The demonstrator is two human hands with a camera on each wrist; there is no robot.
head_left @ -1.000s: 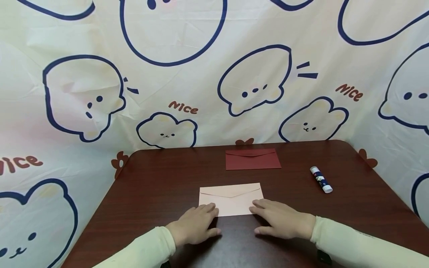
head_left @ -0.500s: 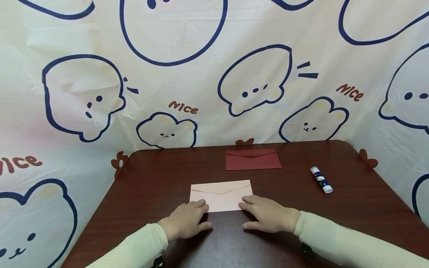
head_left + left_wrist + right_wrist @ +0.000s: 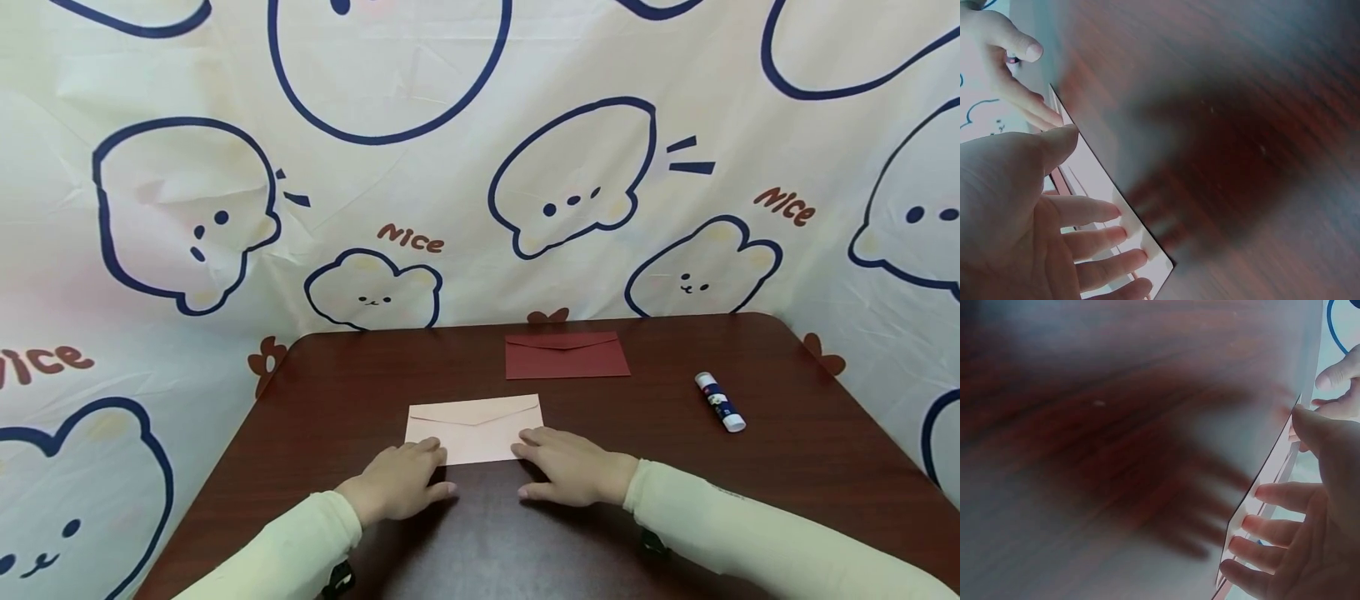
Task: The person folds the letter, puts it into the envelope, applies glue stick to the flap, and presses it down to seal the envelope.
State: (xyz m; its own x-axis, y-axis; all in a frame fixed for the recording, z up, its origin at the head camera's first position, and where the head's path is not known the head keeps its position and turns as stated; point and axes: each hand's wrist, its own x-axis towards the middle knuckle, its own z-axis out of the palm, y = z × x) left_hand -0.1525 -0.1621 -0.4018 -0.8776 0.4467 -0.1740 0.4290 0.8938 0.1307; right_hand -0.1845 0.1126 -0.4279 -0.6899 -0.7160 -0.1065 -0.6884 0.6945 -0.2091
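Note:
A pale pink envelope [image 3: 474, 429] lies flat on the dark wooden table, its pointed flap edge toward the far side. My left hand [image 3: 397, 479] rests its fingertips on the near left corner, thumb off the paper. At the near right corner, the straight fingers of my right hand [image 3: 573, 468] touch the envelope in the same way. Both wrist views show fingers spread along the envelope, the left hand [image 3: 1041, 212] and the right hand [image 3: 1304, 512] curling round nothing. Farther back lies a dark red envelope [image 3: 567, 356], flap edge also away from me.
A glue stick [image 3: 720, 402] with a blue label and white ends lies at the right of the table [image 3: 645, 408]. A cloth backdrop [image 3: 465, 192] with bear drawings stands behind the table and along both sides.
Both hands have slid the pale pink envelope to the left and slightly away from me, fingertips staying on it. The red envelope and the glue stick have stayed in place.

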